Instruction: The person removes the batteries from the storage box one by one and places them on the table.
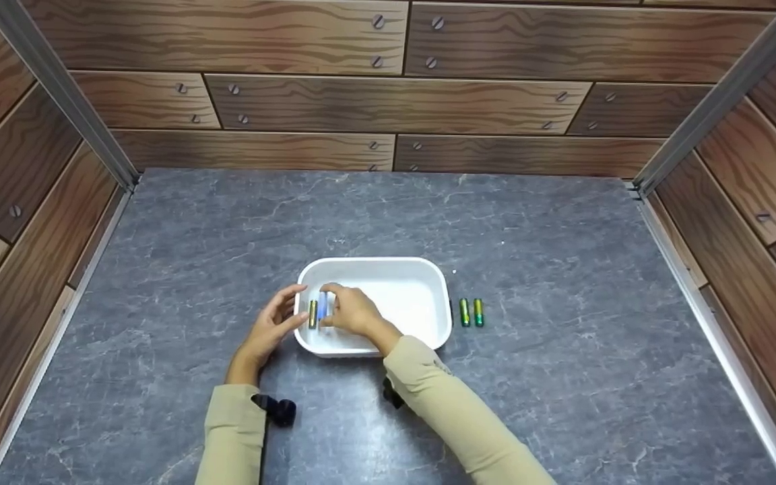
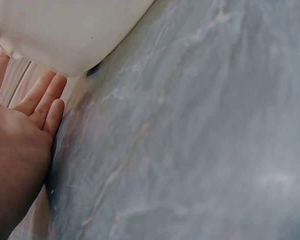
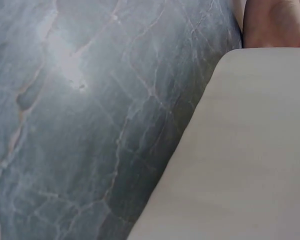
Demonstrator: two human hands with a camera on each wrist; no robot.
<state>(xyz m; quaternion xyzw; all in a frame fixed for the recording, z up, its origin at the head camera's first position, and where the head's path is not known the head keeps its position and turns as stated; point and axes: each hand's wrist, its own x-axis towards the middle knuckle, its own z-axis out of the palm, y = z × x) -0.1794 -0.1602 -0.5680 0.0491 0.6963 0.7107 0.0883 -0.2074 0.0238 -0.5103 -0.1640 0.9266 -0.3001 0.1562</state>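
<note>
A white rectangular tray (image 1: 405,269) stands on the grey marbled tabletop. My right hand (image 1: 358,311) reaches into its left half and pinches a blue battery (image 1: 322,306) between thumb and fingertips at the two ends. Just left of that, a gold-and-black battery (image 1: 312,314) lies lengthwise in the tray. At the tray's left rim is my left hand (image 1: 270,328), its fingers spread and the thumb tip close to the gold-and-black battery. The left wrist view has the left hand (image 2: 20,145) with extended fingers beside the tray's outer wall (image 2: 65,35).
Two green-and-gold batteries (image 1: 471,312) lie side by side on the table right of the tray. A dark sliver shows against the tray's right wall. Wood-patterned panels (image 1: 307,101) enclose the back and sides. The tray's wall (image 3: 250,145) fills much of the right wrist view.
</note>
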